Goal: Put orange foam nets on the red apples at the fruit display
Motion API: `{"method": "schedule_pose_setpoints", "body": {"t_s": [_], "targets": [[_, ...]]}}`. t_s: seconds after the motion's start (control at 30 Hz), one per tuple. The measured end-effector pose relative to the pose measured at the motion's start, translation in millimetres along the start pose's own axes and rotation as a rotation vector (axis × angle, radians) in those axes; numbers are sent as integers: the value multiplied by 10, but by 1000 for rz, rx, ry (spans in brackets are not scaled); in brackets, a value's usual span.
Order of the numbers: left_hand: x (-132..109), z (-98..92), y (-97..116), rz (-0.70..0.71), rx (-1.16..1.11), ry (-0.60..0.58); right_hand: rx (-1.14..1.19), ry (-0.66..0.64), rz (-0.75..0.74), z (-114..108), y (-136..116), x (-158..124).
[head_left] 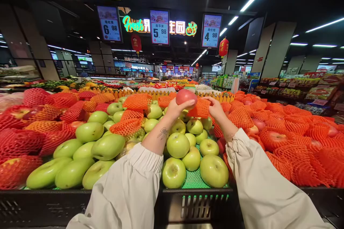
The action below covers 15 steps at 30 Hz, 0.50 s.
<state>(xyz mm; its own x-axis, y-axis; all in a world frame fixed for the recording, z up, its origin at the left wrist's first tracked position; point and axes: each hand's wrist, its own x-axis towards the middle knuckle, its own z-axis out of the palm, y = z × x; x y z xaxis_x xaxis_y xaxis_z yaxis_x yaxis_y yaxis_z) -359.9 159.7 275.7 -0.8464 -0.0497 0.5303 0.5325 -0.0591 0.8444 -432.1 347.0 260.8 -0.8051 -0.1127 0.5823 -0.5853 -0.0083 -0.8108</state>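
Held over the green apples, a red apple (185, 96) sits in my left hand (176, 109), its fingers closed around the fruit. My right hand (216, 109) pinches an orange foam net sleeve (201, 108) just right of the apple. The sleeve looks off the apple or nearly so; whether the two touch, I cannot tell. Beneath both hands lie loose green apples (178, 145) in a black crate (197, 190) with a green mesh liner (194, 179). More orange net sleeves (129, 120) rest on the green fruit to the left.
Apples in orange nets (278, 139) are heaped on the right. Red-netted fruit (21, 141) fills the left, beside large green fruit (90, 132). A low yellow picket edging (153, 94) runs behind. Price screens (159, 27) and red lanterns (223, 47) hang overhead.
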Motion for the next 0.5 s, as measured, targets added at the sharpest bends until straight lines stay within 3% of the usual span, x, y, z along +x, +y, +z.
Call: {"method": "schedule_pose_setpoints", "body": {"t_s": [0.13,0.37,0.5], "targets": [[41,-60,-63,-24,-92,61,211,61,48,-26,57,56],[60,-29,-142,-69,-76,-72,353,64,71,19,57,60],[47,-20,-137,-97,-124,-97,365,-26,44,18,-11,-2]]}}
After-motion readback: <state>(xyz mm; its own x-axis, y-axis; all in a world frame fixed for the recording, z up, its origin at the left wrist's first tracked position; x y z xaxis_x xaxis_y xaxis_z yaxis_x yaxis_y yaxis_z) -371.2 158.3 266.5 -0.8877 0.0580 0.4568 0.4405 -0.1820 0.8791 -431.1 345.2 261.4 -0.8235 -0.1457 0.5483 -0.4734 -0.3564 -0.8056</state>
